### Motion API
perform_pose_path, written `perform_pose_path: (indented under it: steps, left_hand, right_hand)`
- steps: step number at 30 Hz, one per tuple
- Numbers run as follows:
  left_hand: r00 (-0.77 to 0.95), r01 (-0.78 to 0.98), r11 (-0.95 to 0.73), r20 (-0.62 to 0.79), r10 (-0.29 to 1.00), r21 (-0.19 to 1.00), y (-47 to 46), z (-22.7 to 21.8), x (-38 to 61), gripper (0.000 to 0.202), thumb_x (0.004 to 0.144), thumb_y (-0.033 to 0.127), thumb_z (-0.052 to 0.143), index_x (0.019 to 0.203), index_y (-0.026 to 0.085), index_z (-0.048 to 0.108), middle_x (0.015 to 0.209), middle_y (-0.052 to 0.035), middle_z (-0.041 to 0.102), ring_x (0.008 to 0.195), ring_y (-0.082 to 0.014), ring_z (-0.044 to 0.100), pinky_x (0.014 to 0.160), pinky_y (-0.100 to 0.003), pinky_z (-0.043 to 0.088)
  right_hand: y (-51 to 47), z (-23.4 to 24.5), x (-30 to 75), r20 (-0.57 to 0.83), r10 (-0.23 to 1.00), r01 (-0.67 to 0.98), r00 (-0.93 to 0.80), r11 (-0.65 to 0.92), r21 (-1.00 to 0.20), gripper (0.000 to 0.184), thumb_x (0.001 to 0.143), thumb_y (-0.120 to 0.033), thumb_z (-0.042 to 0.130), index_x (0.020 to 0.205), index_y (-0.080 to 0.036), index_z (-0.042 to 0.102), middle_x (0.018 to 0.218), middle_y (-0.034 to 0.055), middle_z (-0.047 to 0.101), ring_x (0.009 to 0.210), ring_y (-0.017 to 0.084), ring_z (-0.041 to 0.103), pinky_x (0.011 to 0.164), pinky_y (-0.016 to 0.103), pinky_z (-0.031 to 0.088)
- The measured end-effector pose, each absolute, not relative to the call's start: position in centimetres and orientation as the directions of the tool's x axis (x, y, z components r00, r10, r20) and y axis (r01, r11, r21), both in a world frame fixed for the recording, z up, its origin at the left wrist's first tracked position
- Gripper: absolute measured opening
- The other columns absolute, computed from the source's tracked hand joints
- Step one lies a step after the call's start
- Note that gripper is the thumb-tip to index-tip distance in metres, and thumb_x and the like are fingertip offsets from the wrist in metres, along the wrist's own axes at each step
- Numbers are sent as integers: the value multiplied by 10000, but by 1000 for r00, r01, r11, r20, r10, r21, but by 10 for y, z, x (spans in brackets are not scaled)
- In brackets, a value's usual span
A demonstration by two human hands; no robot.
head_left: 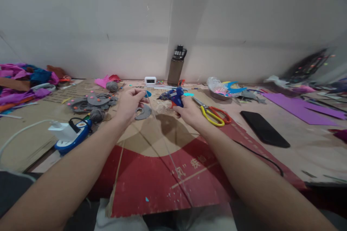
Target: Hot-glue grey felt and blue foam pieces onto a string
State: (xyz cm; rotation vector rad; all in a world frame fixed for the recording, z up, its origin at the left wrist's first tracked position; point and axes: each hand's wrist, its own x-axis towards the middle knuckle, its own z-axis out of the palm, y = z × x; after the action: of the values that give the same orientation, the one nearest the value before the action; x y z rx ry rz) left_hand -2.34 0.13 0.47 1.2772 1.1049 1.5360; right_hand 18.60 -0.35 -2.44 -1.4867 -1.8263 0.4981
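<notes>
My right hand (187, 111) is closed round a blue hot glue gun (173, 96), its nozzle pointing left. My left hand (129, 104) pinches a thin clear stick with a small blue piece (148, 94) at its tip, held just left of the nozzle. The stick runs down toward me across the red and brown cardboard (162, 173). A grey crescent cut-out (143, 112) lies on the cardboard below my left hand.
Yellow and orange scissors (214, 113) and a black phone (264, 129) lie to the right. Grey felt shapes and yarn balls (93, 104) lie left, with a blue power strip (73, 135). A bottle (176, 65) and small clock (150, 80) stand by the white wall.
</notes>
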Motion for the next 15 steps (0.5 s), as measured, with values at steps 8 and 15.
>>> perform_pose_path:
  steps: [8,15]
  left_hand:
    - [-56,372,-511,568,821,775,-15,5,-11,59,738,217,637,735,184,687,669,1,624,599,-112,506,570,-218,374]
    - [120,613,-634,737,665,472,-23,7,-5,87,748,162,617,745,199,696,693,-7,610,659,-137,517,667,-249,401]
  right_hand:
    - [3,-27,203,429,897,889,111,104,-447,176,767,-335,601,774,-175,529,944,177,608,1040,319,554,896,515,415]
    - [-33,-7,149,195,970,-80,-145,185,-979,238,799,-350,566,917,-226,400,812,-15,567,736,139,613,741,348,508]
